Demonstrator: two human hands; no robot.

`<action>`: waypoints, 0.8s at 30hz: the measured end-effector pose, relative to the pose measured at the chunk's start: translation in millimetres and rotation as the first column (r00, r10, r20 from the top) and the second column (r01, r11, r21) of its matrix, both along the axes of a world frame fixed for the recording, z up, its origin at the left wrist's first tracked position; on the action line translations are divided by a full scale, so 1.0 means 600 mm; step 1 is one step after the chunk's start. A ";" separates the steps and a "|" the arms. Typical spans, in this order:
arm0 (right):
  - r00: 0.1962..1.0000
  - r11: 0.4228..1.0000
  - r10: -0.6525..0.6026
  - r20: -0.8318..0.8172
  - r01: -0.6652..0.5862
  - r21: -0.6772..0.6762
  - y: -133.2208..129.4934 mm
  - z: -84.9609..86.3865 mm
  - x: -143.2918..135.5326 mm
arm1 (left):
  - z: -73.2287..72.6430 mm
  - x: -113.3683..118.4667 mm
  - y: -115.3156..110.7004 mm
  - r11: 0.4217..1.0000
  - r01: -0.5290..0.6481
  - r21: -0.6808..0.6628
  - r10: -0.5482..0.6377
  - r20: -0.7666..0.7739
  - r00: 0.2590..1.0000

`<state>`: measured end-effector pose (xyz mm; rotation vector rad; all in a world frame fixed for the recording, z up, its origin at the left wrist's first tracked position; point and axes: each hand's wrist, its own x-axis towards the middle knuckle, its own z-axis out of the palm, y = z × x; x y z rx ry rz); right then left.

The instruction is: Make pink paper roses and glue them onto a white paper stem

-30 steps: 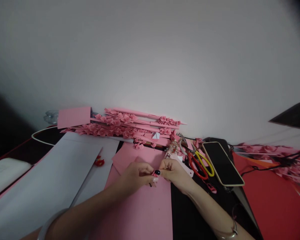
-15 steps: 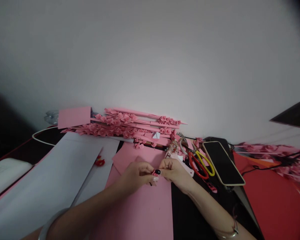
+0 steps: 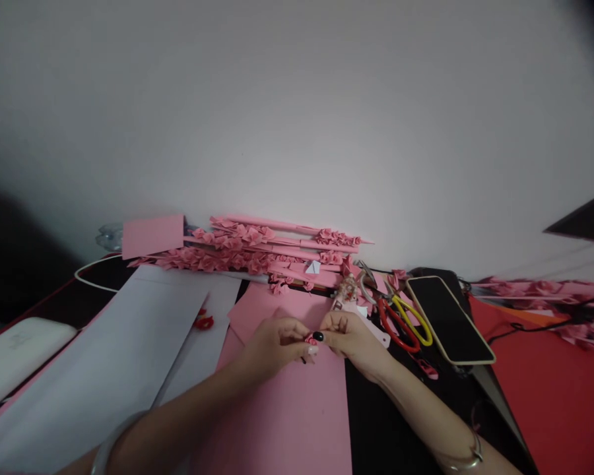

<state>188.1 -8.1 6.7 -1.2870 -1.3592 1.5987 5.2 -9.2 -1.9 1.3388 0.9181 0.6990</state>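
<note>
Between my fingertips is a small pink paper flower (image 3: pixel 311 340), mostly covered by the fingers. My left hand (image 3: pixel 274 346) pinches it from the left, and my right hand (image 3: pixel 351 340) meets it from the right with thumb and forefinger closed together. Both hands are held over a pink paper sheet (image 3: pixel 287 422) that lies in front of me. Beyond them, long rolled pink paper stems with folded flowers (image 3: pixel 247 257) are piled along the wall.
To the right lie pliers with red and yellow handles (image 3: pixel 400 323), a phone (image 3: pixel 450 320) and red paper (image 3: pixel 539 389). White sheets (image 3: pixel 123 336) and a white box-like device (image 3: pixel 24 359) are on the left. A small pink card (image 3: pixel 153 236) leans at the back.
The whole view has shifted slightly, so things sit a little further right. My hands keep the same pinch on the small flower, with only slight finger movement.
</note>
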 end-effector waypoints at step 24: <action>0.989 0.992 0.125 -0.072 -0.127 -0.011 0.003 0.000 0.010 | 0.000 0.000 -0.003 0.999 0.031 -0.014 -0.031 0.018 0.999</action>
